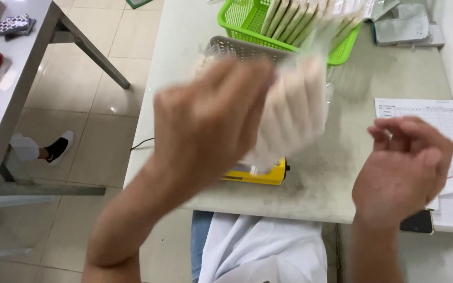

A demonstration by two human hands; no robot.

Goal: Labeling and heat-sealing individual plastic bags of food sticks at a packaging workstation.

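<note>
Fingers of the left hand [205,123] clamp a blurred clear plastic packet of pale sticks [294,112], held above the yellow device [260,173] on the pale worktable [331,183], while the right hand [402,170] hovers empty nearby, fingers loosely curled.

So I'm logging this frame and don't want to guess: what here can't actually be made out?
- Clear plastic packet of pale sticks: motion blur in the head view hides its contents and count.
- Left hand: blurred; its grip on the packet is unclear.
- Yellow box-shaped device: mostly hidden behind the packet and left hand.
- Grey perforated plastic basket: its contents are blocked by the left hand.
- White printed form sheet: cut by the right edge, partly behind the right hand.
</note>
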